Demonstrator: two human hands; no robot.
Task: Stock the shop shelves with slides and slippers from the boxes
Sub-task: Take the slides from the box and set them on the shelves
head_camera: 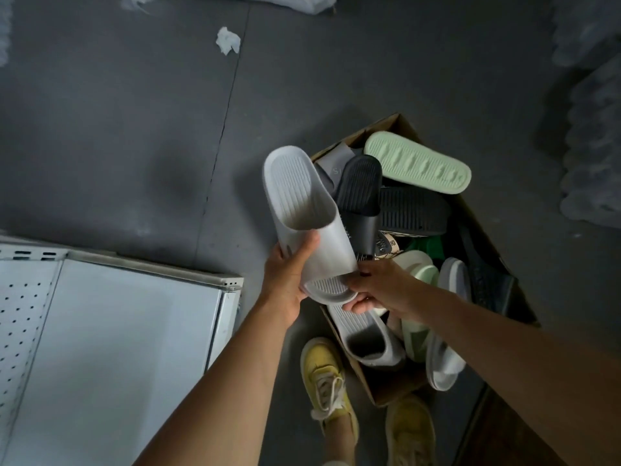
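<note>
Shelf [111, 331], white metal with a perforated back panel, lies left of the cardboard box [386, 391] and bears nothing in view; a crumpled white paper scrap [228, 40] sits on the grey floor [117, 129], far beyond the box and to its left. Left hand [289, 274] wraps the strap side of a pale grey slide [302, 203], thumb over the upper, holding it above the box's left edge with heel pointing away and toe toward the person; right hand [379, 284] pinches the toe of the same slide, fingers curled beneath the sole. Judged from its moulded, ribbed form, the slide is probably light foam, springy rather than rigid, matte and not slippery, and unlikely to break if dropped; the strap arch or the sole edge seems the surest place to hold. Inside the box, footwear is heaped loosely: a black slide [359, 193] just behind the held one, a pale green slide [418, 161] sole-up at the far rim, a second grey slide [366, 338] at the near rim, more pairs piled toward the box's right side. Two yellow sneakers [324, 375], on the person's feet, stand just before the box. The path from box to shelf looks open; the loose pile might shift as pieces are drawn out; pale stacked shapes far right of the box are too blurred to identify.
</note>
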